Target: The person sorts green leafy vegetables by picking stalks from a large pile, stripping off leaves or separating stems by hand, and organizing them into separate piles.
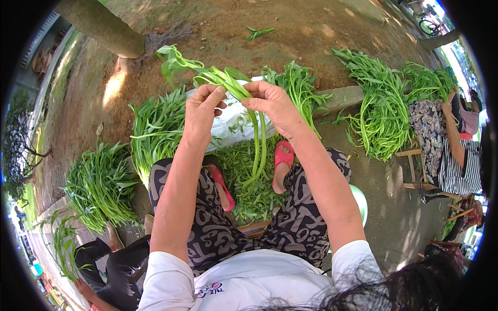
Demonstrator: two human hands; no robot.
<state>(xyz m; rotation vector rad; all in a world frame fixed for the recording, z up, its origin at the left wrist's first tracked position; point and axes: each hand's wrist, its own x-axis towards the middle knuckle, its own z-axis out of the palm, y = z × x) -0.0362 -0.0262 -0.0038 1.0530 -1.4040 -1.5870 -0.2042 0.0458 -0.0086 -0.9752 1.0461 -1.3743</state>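
Note:
Between my two raised hands is a small bunch of water spinach point(223, 78), its leafy tips pointing to the far left. The long pale stems curve down past my right hand toward the ground between my feet. My left hand point(206, 106) pinches the bunch between thumb and fingers. My right hand point(270, 103) grips the stems just beside it. Under the hands lies a white plastic sheet point(228, 122). Picked leaves and trimmings point(249, 155) cover the ground between my pink sandals point(283, 155).
Heaps of long-stemmed greens lie at the left point(101, 186), beside the sheet point(155, 132) and at the right point(381, 109). A tree trunk point(104, 28) stands far left. Other seated people are at lower left point(111, 269) and right point(459, 166). A pale green rounded object point(359, 205) shows beside my right knee.

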